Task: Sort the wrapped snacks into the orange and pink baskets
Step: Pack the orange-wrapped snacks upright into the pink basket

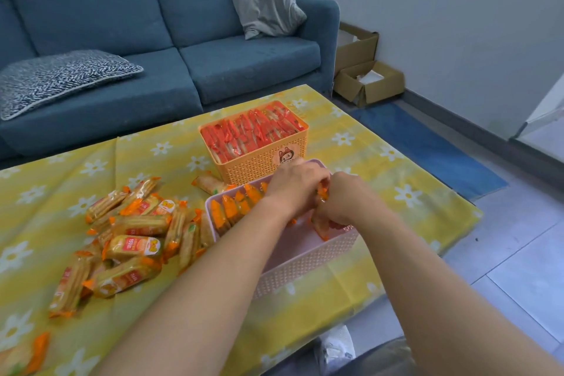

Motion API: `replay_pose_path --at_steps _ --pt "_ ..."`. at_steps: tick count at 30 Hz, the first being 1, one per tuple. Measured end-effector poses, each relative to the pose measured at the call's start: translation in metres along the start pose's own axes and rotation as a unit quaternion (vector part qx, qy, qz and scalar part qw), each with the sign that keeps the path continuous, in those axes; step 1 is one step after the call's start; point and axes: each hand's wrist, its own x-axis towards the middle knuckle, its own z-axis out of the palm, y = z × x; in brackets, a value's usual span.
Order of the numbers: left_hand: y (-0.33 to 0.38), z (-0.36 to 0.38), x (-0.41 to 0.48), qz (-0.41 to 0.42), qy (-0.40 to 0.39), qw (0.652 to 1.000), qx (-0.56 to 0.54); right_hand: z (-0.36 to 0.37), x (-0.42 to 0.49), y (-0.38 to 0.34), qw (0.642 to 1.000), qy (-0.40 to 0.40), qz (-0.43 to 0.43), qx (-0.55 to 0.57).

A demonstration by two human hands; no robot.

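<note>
1. Heap of orange-wrapped snacks on the left part of the tabletop, the packets overlapping and pointing every way.
2. One more orange packet lies alone on the cloth between the two baskets. Another sits at the near left corner, partly cut off by the picture's edge.
3. The pink basket stands near the front right of the tabletop. A row of orange snacks stands on edge along its far left side, and its near part shows bare pink floor.
4. Both hands are over the pink basket, close together. The right hand has its fingers curled round a held snack, with more orange wrapper showing below its palm. The left hand curls its fingers onto the same packet from the other side.
5. The orange basket stands just behind the pink one, touching or almost touching it. It is packed to the rim with red-wrapped snacks set on edge in rows.
6. A yellow cloth with white daisies covers the tabletop.
7. Behind it is a blue sofa with a grey cushion upright in its right corner and a patterned cushion lying flat on the left seat.
8. To the right of the sofa, open cardboard boxes sit on the floor, with a blue mat in front of them.
</note>
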Motion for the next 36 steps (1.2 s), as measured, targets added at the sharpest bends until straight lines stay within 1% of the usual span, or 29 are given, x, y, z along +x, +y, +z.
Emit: replay_pose_path --at_steps 3,5,7,9,11,13,16,17,21,26,32,36 --pt "-0.002 0.001 0.000 0.008 0.006 0.998 0.062 -0.001 0.001 0.000 1.000 0.009 0.003 0.010" --pt "-0.008 -0.006 -0.005 0.001 0.025 0.997 0.076 0.000 0.002 -0.001 1.000 0.017 0.009 0.019" --pt "-0.016 -0.012 -0.018 -0.015 0.041 0.996 0.083 0.003 0.004 -0.005 0.999 0.041 0.007 0.025" --pt "-0.027 -0.013 -0.034 -0.036 0.057 0.993 0.092 0.008 0.008 -0.008 0.995 0.073 -0.009 0.066" --pt "-0.035 -0.011 -0.047 -0.061 0.067 0.993 0.075 0.014 0.011 -0.013 0.988 0.071 -0.015 0.137" --pt "-0.037 -0.011 -0.054 -0.078 0.058 0.994 0.045 0.018 0.014 -0.018 0.980 0.039 0.007 0.196" --pt "-0.037 -0.015 -0.058 -0.099 0.059 0.993 -0.014 0.019 0.017 -0.021 0.954 0.019 0.036 0.298" --pt "-0.037 -0.016 -0.059 -0.106 0.062 0.992 -0.032 0.019 0.018 -0.021 0.948 0.019 0.041 0.315" --pt "-0.039 -0.017 -0.064 -0.116 0.053 0.990 -0.056 0.023 0.019 -0.022 0.954 0.015 0.031 0.298" --pt "-0.044 -0.016 -0.070 -0.135 0.062 0.981 -0.126 0.021 0.011 -0.018 0.960 -0.008 0.017 0.281" --pt "-0.048 -0.020 -0.091 -0.167 0.118 0.964 -0.171 0.014 -0.001 -0.019 0.972 0.064 0.012 0.226" --pt "-0.061 -0.031 -0.122 -0.182 0.155 0.955 -0.176 0.013 -0.016 -0.041 0.970 0.126 -0.021 0.206"
